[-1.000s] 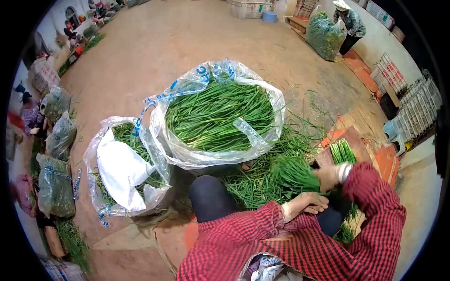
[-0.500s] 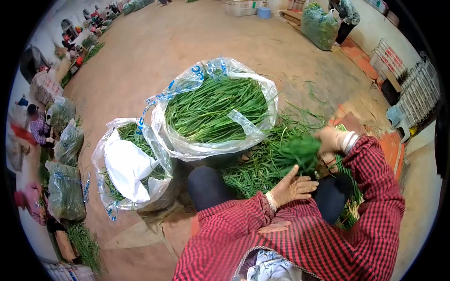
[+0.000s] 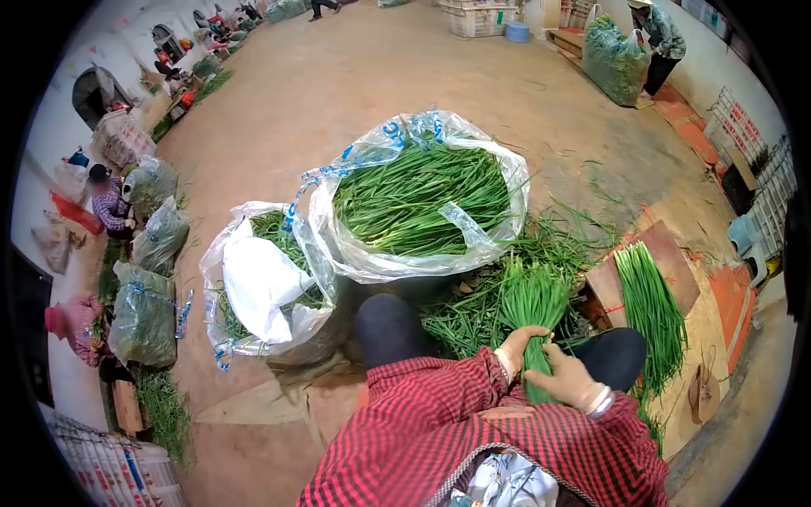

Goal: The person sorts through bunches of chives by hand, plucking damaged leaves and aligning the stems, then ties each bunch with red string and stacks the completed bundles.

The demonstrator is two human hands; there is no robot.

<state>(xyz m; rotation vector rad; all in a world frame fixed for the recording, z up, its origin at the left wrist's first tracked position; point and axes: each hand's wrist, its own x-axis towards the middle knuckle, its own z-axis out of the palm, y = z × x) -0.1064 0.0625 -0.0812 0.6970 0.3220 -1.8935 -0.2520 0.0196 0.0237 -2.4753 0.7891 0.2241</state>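
A bunch of long green chives (image 3: 534, 297) stands out from my lap, leafy ends pointing away from me. My left hand (image 3: 517, 345), gloved, is wrapped round its middle. Against the bunch's near end, my right hand (image 3: 568, 380), also gloved, closes on the stalks from the right; some of its fingertips are hidden. Loose chives (image 3: 460, 317) lie in a heap on the floor under and beyond the bunch. A neat bundle of chives (image 3: 650, 304) rests on a board to the right of my knee.
Ahead stands a large clear bag (image 3: 372, 269) full of chives. Left of it, a smaller bag (image 3: 221, 283) holds greens and a white sack (image 3: 263, 283). Packed bags (image 3: 142, 317) and people line the left wall. At far right, a person (image 3: 663, 42) bends by a full bag (image 3: 615, 63).
My right hand has brought the bunch from the right to in front of my lap. My left hand, open before, has closed round it. The view has shifted, showing the bundle on the board.
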